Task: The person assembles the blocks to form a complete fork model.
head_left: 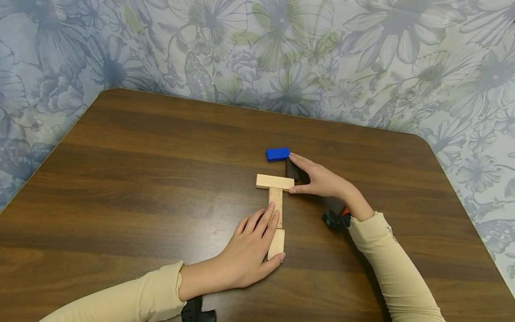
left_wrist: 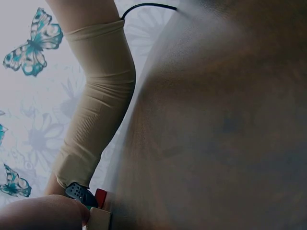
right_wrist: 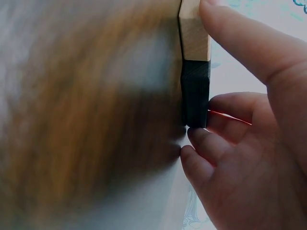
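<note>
Blocks point(head_left: 276, 196) of pale wood are forming a T on the brown table point(head_left: 141, 179); we are seeing a dull black block point(head_left: 291, 170) and a bright blue block point(head_left: 277, 154) beyond its crossbar point(head_left: 273, 181); our left hand point(head_left: 247, 257) is resting straight-fingered along the stem point(head_left: 278, 241); we are holding our right hand point(head_left: 323, 179) spread, thumb at the crossbar, fingertip at the blue block.

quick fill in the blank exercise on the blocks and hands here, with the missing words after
1. The farthest block is coloured ____.
2. A ____ block sits between the farthest block and the crosswise wooden block.
3. The ____ of the right hand touches one end of the crosswise wooden block.
4. The ____ hand has fingertips on a lengthwise wooden block.

Missing words: blue; black; thumb; left.
</note>
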`<control>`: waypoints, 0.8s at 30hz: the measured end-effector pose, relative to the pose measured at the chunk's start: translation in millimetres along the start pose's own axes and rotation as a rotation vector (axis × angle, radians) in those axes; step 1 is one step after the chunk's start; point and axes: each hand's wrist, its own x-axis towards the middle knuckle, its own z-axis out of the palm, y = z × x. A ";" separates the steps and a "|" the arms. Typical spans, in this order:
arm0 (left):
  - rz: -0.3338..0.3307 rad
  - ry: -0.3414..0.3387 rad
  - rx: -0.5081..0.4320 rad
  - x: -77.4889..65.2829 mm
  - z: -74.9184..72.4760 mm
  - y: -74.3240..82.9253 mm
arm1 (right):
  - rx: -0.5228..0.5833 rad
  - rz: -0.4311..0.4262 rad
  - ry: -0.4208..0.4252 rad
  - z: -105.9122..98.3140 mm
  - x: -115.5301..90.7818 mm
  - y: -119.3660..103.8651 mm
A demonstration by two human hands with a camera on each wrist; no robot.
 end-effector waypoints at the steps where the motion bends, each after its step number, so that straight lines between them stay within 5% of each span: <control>1: 0.000 0.002 0.000 0.3 -0.1 0.2 | 0.001 0.001 -0.001 -0.5 0.0 -0.1; 24: -0.082 -0.022 -0.082 15.6 -21.6 -11.7 | 0.011 0.033 0.000 -7.1 -7.3 -0.4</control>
